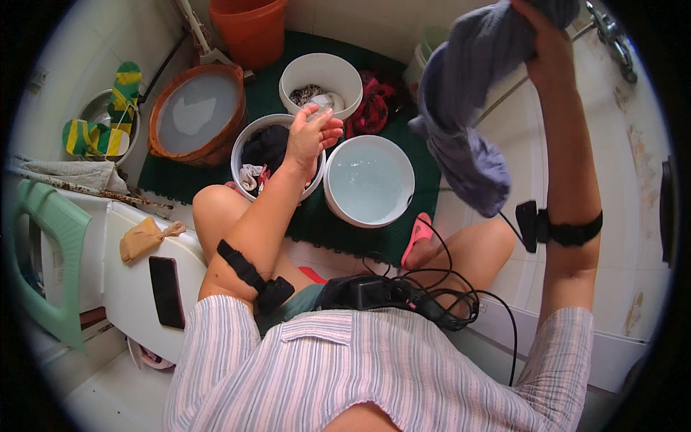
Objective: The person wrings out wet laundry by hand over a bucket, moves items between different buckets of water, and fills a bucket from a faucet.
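My right hand is raised at the upper right, closed round a bunched grey-blue garment. The cloth hangs down in a twisted length over the right side of the floor; its exact kind cannot be made out. My left hand is held out with fingers apart, holding nothing, above the buckets. Below it stands a white bucket of dark and light clothes. Right of that is a white bucket of clear water. Behind them, another white bucket contains a patterned cloth and a whitish one.
An orange basin of cloudy water and an orange bucket stand at the far left on a green mat. Red-and-black cloth lies behind the water bucket. A phone rests on a white lid. Black cables loop over my lap.
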Available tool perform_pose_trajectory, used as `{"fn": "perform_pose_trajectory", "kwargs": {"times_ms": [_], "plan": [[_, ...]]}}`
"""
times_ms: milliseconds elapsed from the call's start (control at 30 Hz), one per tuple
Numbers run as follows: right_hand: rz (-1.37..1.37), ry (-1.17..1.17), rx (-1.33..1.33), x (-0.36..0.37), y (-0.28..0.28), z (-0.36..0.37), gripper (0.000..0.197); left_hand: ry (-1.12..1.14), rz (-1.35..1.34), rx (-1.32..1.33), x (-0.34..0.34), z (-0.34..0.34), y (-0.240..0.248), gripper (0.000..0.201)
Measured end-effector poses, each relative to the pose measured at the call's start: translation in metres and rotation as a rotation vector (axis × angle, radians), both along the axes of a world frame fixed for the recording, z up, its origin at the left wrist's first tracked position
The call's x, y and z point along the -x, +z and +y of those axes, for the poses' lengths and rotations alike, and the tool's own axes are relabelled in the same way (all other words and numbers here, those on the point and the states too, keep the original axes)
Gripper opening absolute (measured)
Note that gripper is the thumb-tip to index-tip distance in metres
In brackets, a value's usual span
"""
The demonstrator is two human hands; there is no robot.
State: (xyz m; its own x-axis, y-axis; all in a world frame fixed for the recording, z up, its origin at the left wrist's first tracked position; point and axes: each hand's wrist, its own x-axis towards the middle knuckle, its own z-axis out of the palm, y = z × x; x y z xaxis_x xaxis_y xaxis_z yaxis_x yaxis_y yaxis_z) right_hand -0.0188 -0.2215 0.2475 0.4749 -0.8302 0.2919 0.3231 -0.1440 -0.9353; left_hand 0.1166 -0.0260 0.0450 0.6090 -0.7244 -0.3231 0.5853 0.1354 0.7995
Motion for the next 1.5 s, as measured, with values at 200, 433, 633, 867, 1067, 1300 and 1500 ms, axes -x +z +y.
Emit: {"fn": "perform_pose_trajectory", "kwargs": {"times_ms": [200, 433, 633, 867, 1067, 1300, 1500], "plan": [[0.258, -0.057, 0.410, -0.001, 0.014, 0.002, 0.026, 0.084, -0.045, 0.040, -0.003, 0.003, 0.005, 0.043], [0.074, -0.040, 0.133, -0.037, 0.004, 0.002, 0.024, -0.037, -0.033, -0.002, 0.020, 0.005, 0.008, 0.039], [-0.144, -0.188, 0.076, -0.106, -0.028, -0.017, 0.021, -0.035, -0.022, -0.001, 0.025, 0.007, 0.016, 0.042], [0.494, -0.565, 0.865, -0.166, -0.097, -0.025, 0.047, 0.069, -0.019, 0.083, 0.024, 0.015, 0.029, 0.044], [1.471, 0.311, 0.986, -0.134, -0.172, 0.010, 0.047, 0.129, -0.037, 0.056, 0.014, 0.022, 0.026, 0.041], [1.390, 0.664, 0.922, -0.016, -0.262, 0.067, 0.029, 0.296, -0.023, 0.114, -0.008, 0.023, 0.036, 0.038], [1.544, 0.834, 0.887, 0.026, -0.316, 0.140, 0.033, 0.450, 0.076, 0.154, -0.045, 0.032, 0.037, 0.037]]}}
